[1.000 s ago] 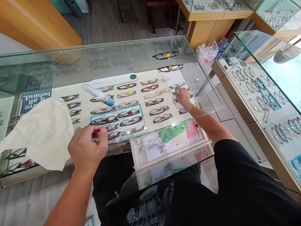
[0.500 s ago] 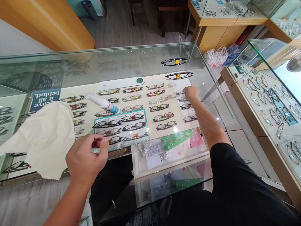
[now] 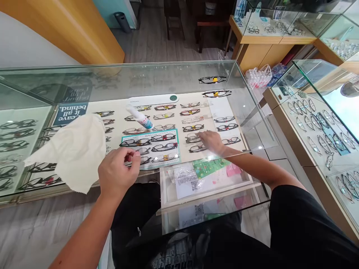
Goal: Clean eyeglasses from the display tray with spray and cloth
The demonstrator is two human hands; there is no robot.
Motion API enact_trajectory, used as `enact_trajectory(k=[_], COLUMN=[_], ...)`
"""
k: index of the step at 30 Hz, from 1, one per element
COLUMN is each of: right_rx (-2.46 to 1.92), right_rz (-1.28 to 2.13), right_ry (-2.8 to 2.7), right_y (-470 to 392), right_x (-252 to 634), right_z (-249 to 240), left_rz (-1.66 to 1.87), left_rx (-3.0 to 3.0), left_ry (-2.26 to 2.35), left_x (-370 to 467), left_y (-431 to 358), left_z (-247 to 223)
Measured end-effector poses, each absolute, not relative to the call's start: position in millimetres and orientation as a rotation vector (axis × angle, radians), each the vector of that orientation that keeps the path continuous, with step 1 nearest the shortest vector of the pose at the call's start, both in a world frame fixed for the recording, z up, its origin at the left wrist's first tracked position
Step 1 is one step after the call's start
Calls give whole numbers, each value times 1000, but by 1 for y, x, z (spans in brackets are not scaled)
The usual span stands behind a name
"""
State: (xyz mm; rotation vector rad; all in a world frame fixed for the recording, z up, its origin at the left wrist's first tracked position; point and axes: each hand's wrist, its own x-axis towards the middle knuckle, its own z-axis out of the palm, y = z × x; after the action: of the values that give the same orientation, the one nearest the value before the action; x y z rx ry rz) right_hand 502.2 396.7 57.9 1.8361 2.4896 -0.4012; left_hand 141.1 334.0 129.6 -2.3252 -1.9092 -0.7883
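Right hand [image 3: 212, 142] at grey-rimmed glasses [image 3: 192, 138]

Fingers bunched, blurred; can't tell if they grip. Glasses: clear lenses, right end hidden by fingertips, in the display case [image 3: 168, 64], near side; dark-rimmed pair [image 3: 196, 148] just below. Left hand [image 3: 119, 170] loosely curled, hold unclear; cream cloth [image 3: 82, 149] beside it.

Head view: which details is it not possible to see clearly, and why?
In the head view:
- Right hand: blurred; its contact with the eyeglasses is unclear.
- Left hand: its back hides the palm.
- White bottle: lettering too small.
- Pale cloth: covers whatever lies behind it.
- Printed sheet: small text, unreadable.
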Motion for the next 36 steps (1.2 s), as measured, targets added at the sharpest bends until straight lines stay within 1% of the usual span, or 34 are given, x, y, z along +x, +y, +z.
enact_trajectory(k=[4, 6, 9, 11, 13, 15, 17, 19, 22, 25, 28, 36], right_rx=[1592, 1445, 1248, 1215, 1274, 1505, 1805, 2022, 2159, 2201, 2211, 2217], right_rz=[-546, -703, -964, -1012, -924, -674, -352, -57, 117, 135, 129, 101], right_ry=[2528, 2538, 2548, 2581, 2637, 2649, 2568, 2456, 2310, 2197, 2151, 2175], right_y=[326, 294, 261, 252, 258, 281, 315, 355, 407, 440, 454, 461], right_x=[471, 460, 450, 449, 455, 469, 490, 515, 549, 568, 574, 578], right_z=[81, 100, 141, 176, 213, 245, 264, 268, 252, 228, 213, 200], left_rz=[-781, -757, -738, -743, -744, -749, -771, -788, -789, -788, -776, -739], left_rx=[-2317, -2327, -2336, -2339, -2344, -2350, -2350, -2352, -2356, -2355, -2353, -2327], left_ry=[-1951, -1980, -2013, -2023, -2025, -2015, -2006, -2007, -2008, -2014, -2024, -2034], left_x=[142, 144, 146, 147, 147, 147, 146, 146, 146, 147, 147, 148], left_y=[334, 334, 333, 333, 333, 333, 333, 333, 333, 333, 333, 334], left_z=[130, 132, 135, 137, 137, 135, 134, 133, 133, 135, 137, 135])
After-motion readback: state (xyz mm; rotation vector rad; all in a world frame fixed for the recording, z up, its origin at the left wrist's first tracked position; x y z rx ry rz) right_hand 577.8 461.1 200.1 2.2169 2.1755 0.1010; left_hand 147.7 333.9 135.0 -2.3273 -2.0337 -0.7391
